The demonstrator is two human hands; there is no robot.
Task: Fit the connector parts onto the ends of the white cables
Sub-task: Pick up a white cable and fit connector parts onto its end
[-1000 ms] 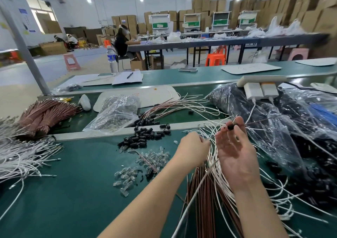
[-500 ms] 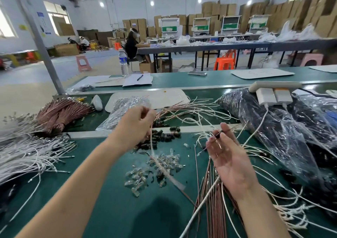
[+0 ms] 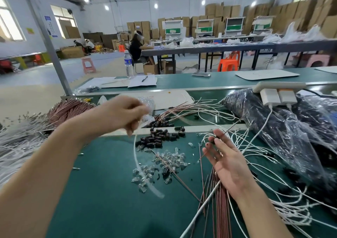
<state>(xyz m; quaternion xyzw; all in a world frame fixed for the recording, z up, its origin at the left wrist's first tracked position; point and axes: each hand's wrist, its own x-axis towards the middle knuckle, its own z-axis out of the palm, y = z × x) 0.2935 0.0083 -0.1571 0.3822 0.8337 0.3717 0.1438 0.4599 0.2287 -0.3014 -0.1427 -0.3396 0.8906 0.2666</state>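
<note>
Over the green table (image 3: 109, 201), left hand (image 3: 122, 115) has swung to left of centre, fingers curled on a blurred trailing white cable (image 3: 135, 157), probably being set aside; right hand (image 3: 228, 164), fingers mostly straight, pinches a black connector part (image 3: 212, 141).

Left hand (image 3: 124, 115) raised — pinching white cable (image 3: 135, 152), right hand (image 3: 226, 163) pinching brown cable (image 3: 233, 126)

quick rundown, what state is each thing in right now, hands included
left hand: raised, blurred, gripping a white cable that hangs down
right hand: palm up, fingertips pinching a thin cable
black connector parts: loose heap on the mat
clear connector parts: scattered loose
water bottle: upright
chargers: plugged into the power strip
</note>
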